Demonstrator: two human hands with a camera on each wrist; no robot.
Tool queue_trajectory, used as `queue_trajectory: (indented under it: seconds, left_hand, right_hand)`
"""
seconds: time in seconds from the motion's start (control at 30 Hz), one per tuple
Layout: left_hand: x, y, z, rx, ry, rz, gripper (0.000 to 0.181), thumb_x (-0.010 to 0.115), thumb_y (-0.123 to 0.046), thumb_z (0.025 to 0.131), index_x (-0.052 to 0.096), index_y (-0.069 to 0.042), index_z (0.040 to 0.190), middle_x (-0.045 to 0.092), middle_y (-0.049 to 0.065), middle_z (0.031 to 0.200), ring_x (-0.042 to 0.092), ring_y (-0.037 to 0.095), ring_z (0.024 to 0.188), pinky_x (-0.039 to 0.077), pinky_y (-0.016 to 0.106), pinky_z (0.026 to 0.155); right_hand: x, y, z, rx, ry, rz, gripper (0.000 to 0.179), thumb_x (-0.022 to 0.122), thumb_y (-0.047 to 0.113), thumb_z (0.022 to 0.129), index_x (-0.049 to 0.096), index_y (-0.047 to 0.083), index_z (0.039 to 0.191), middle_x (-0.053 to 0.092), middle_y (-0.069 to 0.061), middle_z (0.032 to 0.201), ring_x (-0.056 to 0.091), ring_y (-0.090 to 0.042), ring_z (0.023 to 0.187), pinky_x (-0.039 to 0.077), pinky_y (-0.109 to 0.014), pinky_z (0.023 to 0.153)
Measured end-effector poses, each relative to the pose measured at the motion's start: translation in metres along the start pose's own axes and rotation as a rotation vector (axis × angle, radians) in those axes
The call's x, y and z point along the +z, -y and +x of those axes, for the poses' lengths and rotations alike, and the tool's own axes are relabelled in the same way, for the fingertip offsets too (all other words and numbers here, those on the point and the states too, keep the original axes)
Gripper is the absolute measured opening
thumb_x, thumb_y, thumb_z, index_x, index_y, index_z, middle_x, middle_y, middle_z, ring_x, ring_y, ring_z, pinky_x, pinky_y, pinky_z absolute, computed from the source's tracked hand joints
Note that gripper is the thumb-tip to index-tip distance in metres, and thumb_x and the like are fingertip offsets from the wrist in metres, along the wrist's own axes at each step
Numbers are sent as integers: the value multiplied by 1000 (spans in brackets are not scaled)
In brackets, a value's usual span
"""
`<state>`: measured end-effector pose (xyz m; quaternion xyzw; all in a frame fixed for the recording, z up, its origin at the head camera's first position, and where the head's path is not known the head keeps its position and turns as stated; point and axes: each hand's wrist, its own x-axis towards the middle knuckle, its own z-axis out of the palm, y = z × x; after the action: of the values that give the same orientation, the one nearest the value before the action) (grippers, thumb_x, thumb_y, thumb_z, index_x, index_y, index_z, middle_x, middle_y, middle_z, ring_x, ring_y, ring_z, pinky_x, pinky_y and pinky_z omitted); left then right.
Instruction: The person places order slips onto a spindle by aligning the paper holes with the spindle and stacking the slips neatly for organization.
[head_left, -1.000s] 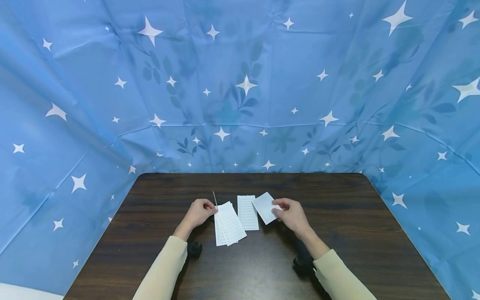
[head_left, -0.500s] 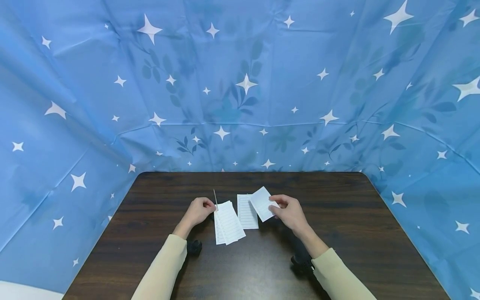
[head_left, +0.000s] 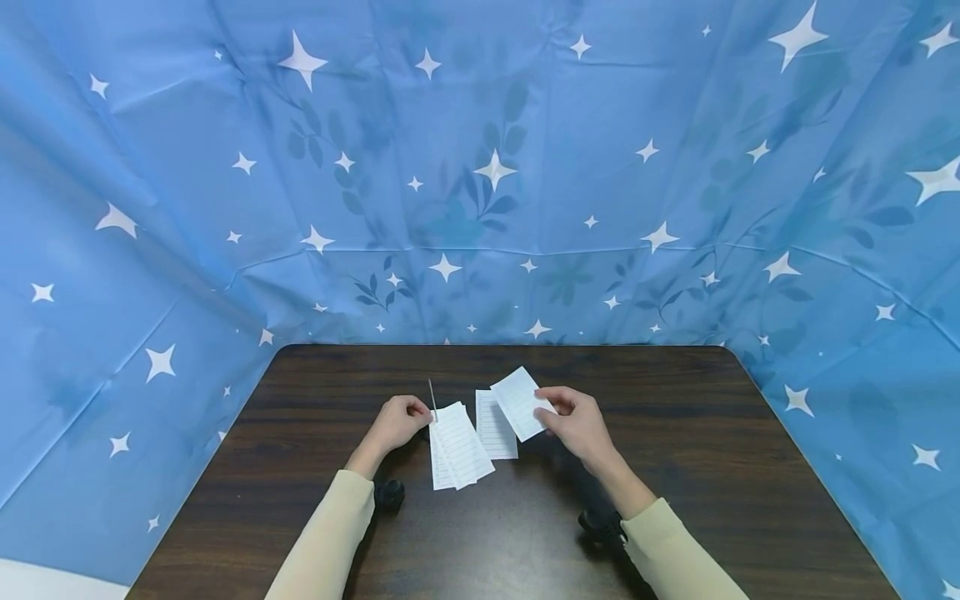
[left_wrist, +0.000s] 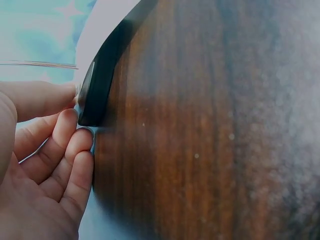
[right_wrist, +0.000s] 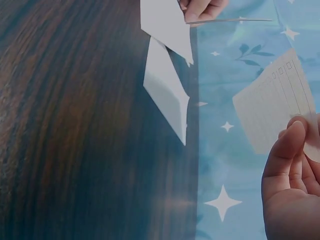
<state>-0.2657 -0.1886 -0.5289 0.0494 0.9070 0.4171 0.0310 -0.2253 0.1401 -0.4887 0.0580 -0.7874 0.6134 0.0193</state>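
My left hand [head_left: 398,422] pinches the top corner of a small fan of white lined cards [head_left: 461,446], with a thin stiff strand [head_left: 432,394] standing up from the fingertips. In the left wrist view that strand [left_wrist: 40,64] runs sideways from the thumb; exactly how it meets the cards cannot be made out. My right hand [head_left: 581,425] holds another card [head_left: 519,403] between thumb and fingers, raised above the table. In the right wrist view this card [right_wrist: 275,102] shows ruled lines and little boxes. Partly behind it lies a separate lined card [head_left: 495,427] on the table.
A dark wood-grain table [head_left: 487,533] lies under both hands, its far edge meeting a blue star-patterned curtain [head_left: 480,208]. Black wrist devices sit beneath the left wrist [head_left: 389,496] and the right wrist [head_left: 602,527]. Cream sleeves cover both forearms.
My right hand has moved its card up and to the left, so it now overlaps more of the lying card. The left hand and its cards have stayed almost still.
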Motion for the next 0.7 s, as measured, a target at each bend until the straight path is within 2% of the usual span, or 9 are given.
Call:
queue_trajectory:
  seconds: [0.5, 0.7]
  left_hand:
    - [0, -3, 1, -5, -2, 2, 6, 72, -10, 93, 73, -4, 92, 63, 3, 80, 55, 18, 70, 45, 34, 65]
    - [0, -1, 1, -8, -2, 2, 6, 72, -11, 93, 73, -5, 91, 63, 3, 80, 55, 18, 70, 45, 33, 64]
  right_hand:
    - [4, 18, -3, -25, -11, 78, 29, 75, 1, 90, 72, 0, 119, 70, -15, 99, 64, -20, 74, 59, -42, 67]
    - [6, 22, -2, -48, -9, 94, 30, 75, 0, 89, 71, -1, 119, 70, -17, 100, 64, -19, 73, 58, -35, 64]
